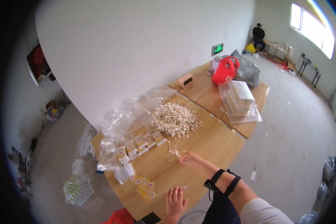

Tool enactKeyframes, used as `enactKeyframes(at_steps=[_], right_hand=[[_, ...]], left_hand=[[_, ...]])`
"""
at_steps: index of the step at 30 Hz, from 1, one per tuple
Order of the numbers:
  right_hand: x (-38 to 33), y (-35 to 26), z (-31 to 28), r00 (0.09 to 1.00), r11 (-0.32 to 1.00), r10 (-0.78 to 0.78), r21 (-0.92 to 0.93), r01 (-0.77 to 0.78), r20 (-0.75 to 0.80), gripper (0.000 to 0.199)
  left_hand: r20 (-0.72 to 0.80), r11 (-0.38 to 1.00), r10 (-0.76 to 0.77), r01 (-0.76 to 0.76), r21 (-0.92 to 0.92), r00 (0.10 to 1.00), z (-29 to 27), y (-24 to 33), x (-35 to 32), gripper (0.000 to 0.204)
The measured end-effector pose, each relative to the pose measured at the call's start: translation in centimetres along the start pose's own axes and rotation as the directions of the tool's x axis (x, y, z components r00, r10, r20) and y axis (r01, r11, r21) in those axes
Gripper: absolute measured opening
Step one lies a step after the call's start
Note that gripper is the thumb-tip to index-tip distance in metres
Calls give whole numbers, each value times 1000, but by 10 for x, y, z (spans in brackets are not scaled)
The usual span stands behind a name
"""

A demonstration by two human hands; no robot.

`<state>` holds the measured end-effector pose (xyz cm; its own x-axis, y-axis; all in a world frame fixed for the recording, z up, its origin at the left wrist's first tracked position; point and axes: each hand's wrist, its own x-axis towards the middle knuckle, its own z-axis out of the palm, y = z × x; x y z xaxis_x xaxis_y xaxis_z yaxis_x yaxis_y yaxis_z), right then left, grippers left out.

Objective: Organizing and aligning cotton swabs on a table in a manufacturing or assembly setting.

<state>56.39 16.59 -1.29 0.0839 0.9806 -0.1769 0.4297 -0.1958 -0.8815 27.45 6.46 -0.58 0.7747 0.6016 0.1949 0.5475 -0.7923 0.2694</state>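
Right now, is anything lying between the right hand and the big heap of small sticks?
Nothing blocks it. The right hand already pinches a few sticks; between it and the heap lie only bare table and some stray sticks.

A black strapped band (223, 182) wraps the right forearm below a white short sleeve (266, 212).

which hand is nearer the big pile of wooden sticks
Right. The right hand pinches a few sticks just below the pile of wooden sticks; the left hand rests flat near the table's near edge.
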Motion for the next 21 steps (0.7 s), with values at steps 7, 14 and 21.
enactKeyframes(at_steps=[7, 14, 21], right_hand=[[-49, -14, 3, 972, 954, -120, -296, 56, -204, 19], [-27, -36, 18, 943, 891, -108, -451, -48, -314, 38], [11, -47, 35, 911, 813, -4, -532, -238, -413, 25]], left_hand=[[22, 1000, 26, -26, 5, 999, -5, 7, -15, 75], [19, 1000, 17, -16, -9, 1000, 0, 6, -16, 74], [18, 999, 0, 0, -38, 1000, 2, 10, -13, 72]])
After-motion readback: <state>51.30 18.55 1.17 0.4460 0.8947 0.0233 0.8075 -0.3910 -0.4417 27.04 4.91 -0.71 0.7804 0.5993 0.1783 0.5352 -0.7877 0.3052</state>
